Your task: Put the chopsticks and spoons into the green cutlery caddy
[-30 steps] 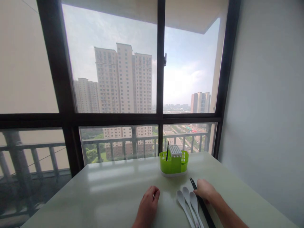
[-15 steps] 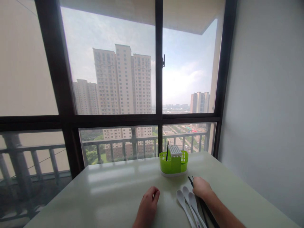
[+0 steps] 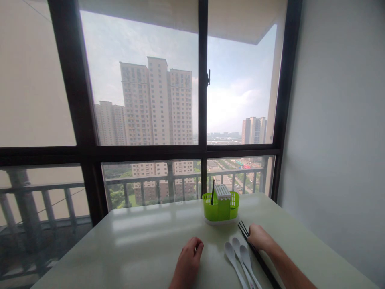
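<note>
Pale glossy tabletop [image 3: 144,241] by a tall window [image 3: 144,100]; three white plastic spoons [image 3: 240,257], one green caddy [image 3: 221,206]. My right hand [image 3: 259,237] pinches black chopsticks [image 3: 255,253], uncountable; left hand [image 3: 188,263] rests curled.

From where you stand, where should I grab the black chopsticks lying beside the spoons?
Take the black chopsticks mid-shaft, pinching from above and from the right. They lie flat on the table, tips fanned toward the green caddy, and the white spoons crowd their left side. The right hand already rests on them.
</note>
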The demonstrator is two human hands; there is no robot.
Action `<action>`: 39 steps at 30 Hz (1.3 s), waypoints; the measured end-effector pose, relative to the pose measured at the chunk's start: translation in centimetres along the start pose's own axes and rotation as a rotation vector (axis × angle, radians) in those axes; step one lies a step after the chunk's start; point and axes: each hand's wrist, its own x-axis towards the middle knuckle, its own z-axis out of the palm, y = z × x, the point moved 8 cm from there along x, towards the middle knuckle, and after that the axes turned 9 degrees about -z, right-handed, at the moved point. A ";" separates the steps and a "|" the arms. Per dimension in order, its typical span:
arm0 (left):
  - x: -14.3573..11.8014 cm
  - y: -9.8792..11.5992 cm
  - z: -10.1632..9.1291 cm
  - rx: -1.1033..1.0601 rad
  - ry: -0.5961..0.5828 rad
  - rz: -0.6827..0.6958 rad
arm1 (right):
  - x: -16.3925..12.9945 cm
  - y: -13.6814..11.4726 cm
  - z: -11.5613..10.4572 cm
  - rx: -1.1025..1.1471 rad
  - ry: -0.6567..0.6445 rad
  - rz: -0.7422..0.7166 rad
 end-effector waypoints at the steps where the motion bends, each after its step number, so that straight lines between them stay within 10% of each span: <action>1: 0.0 0.0 0.0 -0.001 -0.002 0.001 | 0.0 0.0 -0.2 0.027 -0.011 -0.002; 7: -0.2 0.1 -0.1 -0.017 -0.001 0.006 | -0.1 -1.7 -4.0 0.136 0.022 -0.059; 13: -1.2 2.1 -0.1 -0.069 -0.090 0.114 | -3.9 -11.4 -10.0 0.463 0.174 -0.430; 20: -2.2 3.3 -0.3 -0.057 -0.140 0.162 | -6.5 -20.3 -6.5 0.795 0.114 -0.577; 28: -1.3 1.4 1.4 0.035 -0.172 0.097 | -6.3 -20.7 -1.4 0.785 0.046 -0.580; 39: -0.9 1.1 1.8 0.040 -0.185 0.083 | -4.5 -21.4 -5.4 0.936 0.104 -0.496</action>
